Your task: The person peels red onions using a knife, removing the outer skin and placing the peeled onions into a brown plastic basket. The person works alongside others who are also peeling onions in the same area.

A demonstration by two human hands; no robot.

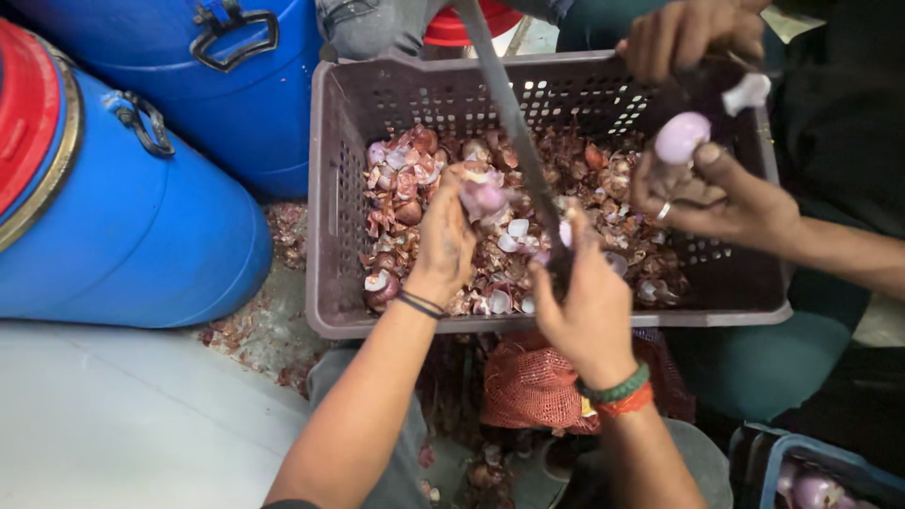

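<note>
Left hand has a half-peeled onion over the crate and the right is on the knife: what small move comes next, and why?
Probably draw the long knife in the right hand across the purple onion pinched in the left hand, since loose skin seems to cling to it. Both sit over the grey perforated plastic crate, so the peel should drop among the scraps there.
</note>
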